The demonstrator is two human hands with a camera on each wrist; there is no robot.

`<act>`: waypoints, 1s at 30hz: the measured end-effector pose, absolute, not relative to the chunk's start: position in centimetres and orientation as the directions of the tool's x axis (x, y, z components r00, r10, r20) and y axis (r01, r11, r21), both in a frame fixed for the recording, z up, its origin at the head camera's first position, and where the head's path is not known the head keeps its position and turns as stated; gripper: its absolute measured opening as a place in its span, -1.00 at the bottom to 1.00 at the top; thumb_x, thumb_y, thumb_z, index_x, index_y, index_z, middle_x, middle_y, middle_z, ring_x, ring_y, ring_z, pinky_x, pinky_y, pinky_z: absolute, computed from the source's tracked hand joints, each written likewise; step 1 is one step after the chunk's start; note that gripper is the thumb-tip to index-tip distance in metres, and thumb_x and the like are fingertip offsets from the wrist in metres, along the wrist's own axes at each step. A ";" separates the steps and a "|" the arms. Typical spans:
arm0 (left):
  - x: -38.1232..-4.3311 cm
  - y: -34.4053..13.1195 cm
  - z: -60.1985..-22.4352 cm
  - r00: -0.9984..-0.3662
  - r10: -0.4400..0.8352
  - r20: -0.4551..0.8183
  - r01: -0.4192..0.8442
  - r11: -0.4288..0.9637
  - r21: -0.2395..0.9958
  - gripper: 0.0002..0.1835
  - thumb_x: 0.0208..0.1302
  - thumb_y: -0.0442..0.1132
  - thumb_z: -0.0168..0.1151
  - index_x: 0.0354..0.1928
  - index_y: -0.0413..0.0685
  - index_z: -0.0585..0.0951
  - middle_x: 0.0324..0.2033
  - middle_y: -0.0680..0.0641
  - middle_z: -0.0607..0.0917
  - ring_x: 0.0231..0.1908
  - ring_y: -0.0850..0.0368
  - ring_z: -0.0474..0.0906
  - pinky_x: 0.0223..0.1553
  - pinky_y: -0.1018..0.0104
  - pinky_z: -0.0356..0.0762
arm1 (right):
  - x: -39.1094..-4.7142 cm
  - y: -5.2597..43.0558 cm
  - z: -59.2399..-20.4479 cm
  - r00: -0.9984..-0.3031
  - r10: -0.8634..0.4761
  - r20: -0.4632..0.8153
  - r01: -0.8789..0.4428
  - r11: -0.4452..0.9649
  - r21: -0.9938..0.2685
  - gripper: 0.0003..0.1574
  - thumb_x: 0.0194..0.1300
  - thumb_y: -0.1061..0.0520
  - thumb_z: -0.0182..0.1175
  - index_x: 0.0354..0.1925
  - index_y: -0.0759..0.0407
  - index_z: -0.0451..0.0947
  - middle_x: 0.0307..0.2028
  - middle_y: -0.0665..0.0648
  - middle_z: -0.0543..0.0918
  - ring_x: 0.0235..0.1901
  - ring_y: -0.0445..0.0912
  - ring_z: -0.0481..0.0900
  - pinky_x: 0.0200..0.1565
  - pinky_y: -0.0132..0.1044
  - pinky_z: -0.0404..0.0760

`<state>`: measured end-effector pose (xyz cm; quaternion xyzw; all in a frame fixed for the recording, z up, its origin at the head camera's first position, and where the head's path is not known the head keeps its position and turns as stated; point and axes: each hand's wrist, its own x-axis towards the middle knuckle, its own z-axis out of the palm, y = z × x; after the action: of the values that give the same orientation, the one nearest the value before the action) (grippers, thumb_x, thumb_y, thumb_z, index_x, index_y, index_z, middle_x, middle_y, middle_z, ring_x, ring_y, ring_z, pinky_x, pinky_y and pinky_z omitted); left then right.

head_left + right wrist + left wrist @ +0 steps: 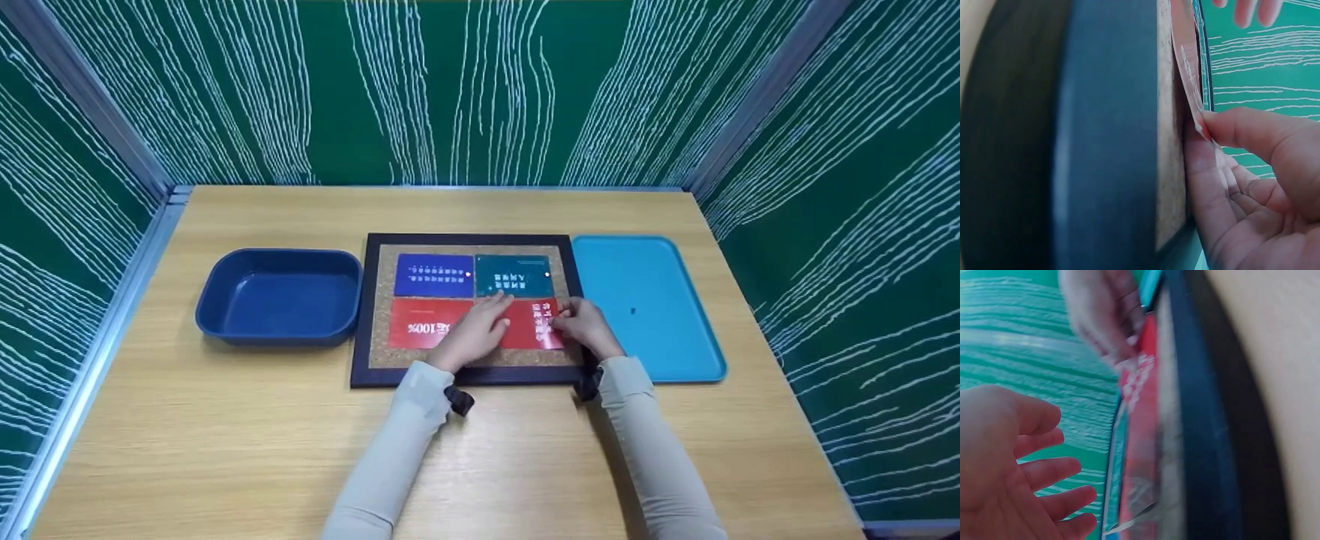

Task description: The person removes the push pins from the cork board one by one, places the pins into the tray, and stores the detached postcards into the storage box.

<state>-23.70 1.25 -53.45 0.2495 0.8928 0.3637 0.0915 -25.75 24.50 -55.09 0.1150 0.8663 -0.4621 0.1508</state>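
Note:
A dark-framed cork board (472,360) carries several printed cards. My right hand (589,326) pinches the right edge of a red card (529,334) at the board's near right; in the right wrist view thumb and fingers grip its lifted corner (1199,121). My left hand (474,334) is over the inner ends of this card and another red card (412,319), partly covering both. Its fingers (1058,467) show straight and spread in the left wrist view, holding nothing. Behind lie a blue-purple card (431,277) and a dark green card (517,271), side by side.
A deep navy bin (281,300) stands left of the board, close to its frame. A flat turquoise tray (652,300) lies against the right side, partly under my right hand. Green walls with white streaky lines (487,90) enclose the wooden table (247,427) behind and at both sides.

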 end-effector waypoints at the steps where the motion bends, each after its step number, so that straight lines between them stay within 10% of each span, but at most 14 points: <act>1: -23.8 0.9 -53.1 -0.863 0.505 0.017 0.365 0.600 0.712 -0.46 0.47 -0.18 -0.03 0.44 -0.06 0.25 0.45 -0.20 0.20 0.45 -0.16 0.09 0.45 -0.02 0.09 | -25.8 24.5 -55.1 -0.927 0.061 -0.371 0.342 0.545 -0.765 -0.73 0.26 0.22 0.20 -0.11 0.30 0.41 -0.32 0.11 0.48 -0.40 -0.11 0.48 -0.41 -0.45 0.55; 30: -27.4 -15.0 -49.0 -0.975 0.161 0.155 0.216 0.502 0.837 -0.47 0.48 -0.19 -0.05 0.44 -0.05 0.24 0.42 -0.17 0.26 0.44 -0.07 0.12 0.49 0.11 0.04 | -25.7 24.7 -55.3 -0.927 0.057 -0.370 0.348 0.490 -0.799 -0.72 0.21 0.28 0.21 -0.12 0.30 0.40 -0.36 0.08 0.47 -0.37 -0.13 0.47 -0.39 -0.44 0.57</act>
<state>-27.39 -15.04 -48.97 0.1089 0.8662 0.4869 -0.0285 -25.66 24.68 -55.28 0.1191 0.8503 -0.4906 0.1486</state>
